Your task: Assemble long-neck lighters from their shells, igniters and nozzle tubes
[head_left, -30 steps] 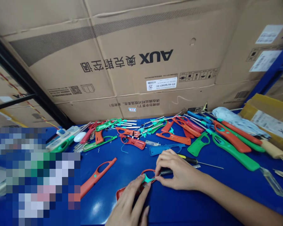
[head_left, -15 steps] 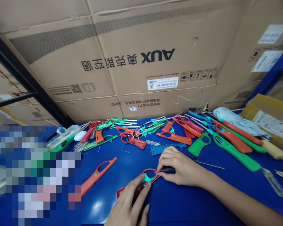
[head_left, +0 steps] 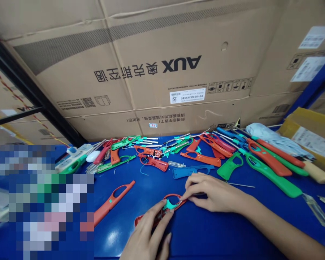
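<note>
A red lighter shell [head_left: 176, 199] with a teal trigger piece [head_left: 169, 205] lies on the blue table [head_left: 222, 234] near the front. My left hand [head_left: 148, 236] presses its fingertips on the shell by the trigger. My right hand [head_left: 215, 193] is closed on a screwdriver, tip at the shell; its thin metal shaft [head_left: 241, 185] sticks out to the right.
Several red, green and blue lighter shells and metal tubes [head_left: 206, 151] lie scattered across the back of the table. A loose red shell [head_left: 112, 202] lies left. Big cardboard boxes [head_left: 162, 68] wall the back; an open box [head_left: 311, 137] stands right. A blurred patch covers the lower left.
My right hand has slid slightly right and down, covering the screwdriver handle. The left hand stays on the shell.
</note>
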A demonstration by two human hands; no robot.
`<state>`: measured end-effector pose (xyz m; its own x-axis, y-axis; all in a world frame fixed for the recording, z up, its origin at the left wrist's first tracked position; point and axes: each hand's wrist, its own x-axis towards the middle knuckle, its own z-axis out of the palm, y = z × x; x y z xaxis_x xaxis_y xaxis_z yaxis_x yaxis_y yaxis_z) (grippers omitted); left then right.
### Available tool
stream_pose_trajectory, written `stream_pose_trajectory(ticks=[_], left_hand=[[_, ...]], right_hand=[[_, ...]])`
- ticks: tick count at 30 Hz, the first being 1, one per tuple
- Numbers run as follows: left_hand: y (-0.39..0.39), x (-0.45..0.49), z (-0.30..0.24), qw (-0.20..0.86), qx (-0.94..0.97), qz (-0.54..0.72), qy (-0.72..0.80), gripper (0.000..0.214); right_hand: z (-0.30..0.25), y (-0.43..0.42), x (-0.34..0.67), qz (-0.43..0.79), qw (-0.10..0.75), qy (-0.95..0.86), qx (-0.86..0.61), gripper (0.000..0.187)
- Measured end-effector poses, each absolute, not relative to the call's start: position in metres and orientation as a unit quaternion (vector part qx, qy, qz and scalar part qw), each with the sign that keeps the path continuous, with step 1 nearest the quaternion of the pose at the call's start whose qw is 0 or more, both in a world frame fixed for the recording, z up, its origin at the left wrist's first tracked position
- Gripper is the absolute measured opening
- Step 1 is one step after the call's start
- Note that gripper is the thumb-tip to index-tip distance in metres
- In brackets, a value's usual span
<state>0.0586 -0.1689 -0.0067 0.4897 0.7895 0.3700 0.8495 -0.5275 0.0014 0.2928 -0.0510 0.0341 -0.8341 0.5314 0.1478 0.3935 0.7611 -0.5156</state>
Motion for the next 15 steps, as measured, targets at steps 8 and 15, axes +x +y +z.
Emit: stream_pose_trajectory(ticks=[8,15], left_hand=[[-0.168,0.058,-0.008,0.098,-0.859,-0.167,-0.474,0.040],[-0.167,0.058,0.002,0.070,-0.857,-0.173,-0.480,0.038]], right_hand=[[0.038,-0.043,0.298,0.240,0.128,-0.913,-0.304,0.006],[0.039,-0.047,0.300,0.233,0.134,-0.927,-0.262,0.016]])
